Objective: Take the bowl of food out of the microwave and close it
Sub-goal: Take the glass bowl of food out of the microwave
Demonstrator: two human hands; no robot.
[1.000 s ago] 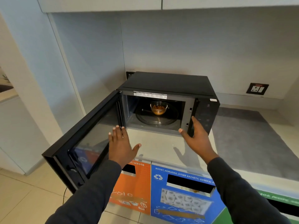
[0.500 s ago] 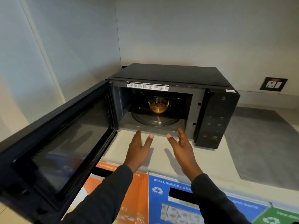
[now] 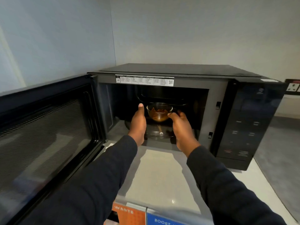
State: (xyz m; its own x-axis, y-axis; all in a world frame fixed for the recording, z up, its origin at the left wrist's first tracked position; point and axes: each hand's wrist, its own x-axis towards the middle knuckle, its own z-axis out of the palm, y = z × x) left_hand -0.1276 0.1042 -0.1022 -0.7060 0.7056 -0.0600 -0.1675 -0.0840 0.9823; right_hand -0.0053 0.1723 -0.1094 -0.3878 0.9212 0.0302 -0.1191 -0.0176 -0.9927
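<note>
A small glass bowl of brown food [image 3: 159,113] sits on the glass turntable [image 3: 158,133] inside the black microwave [image 3: 178,70]. Its door [image 3: 48,127] is swung wide open to the left. Both my hands are inside the cavity, one on each side of the bowl. My left hand [image 3: 138,122] is close against the bowl's left side with its thumb up and its fingers hidden. My right hand [image 3: 181,127] has its thumb at the bowl's right rim and its fingers curled behind. Whether it grips the bowl I cannot tell.
The microwave stands on a pale counter [image 3: 159,176] in a corner, with walls behind and to the left. Its control panel [image 3: 243,127] is on the right. A wall socket [image 3: 293,89] is far right. Orange and blue waste-bin labels [image 3: 129,215] lie below the counter edge.
Both hands have moved from the counter in front of the microwave into the cavity, to either side of the bowl. The camera has come closer and lower.
</note>
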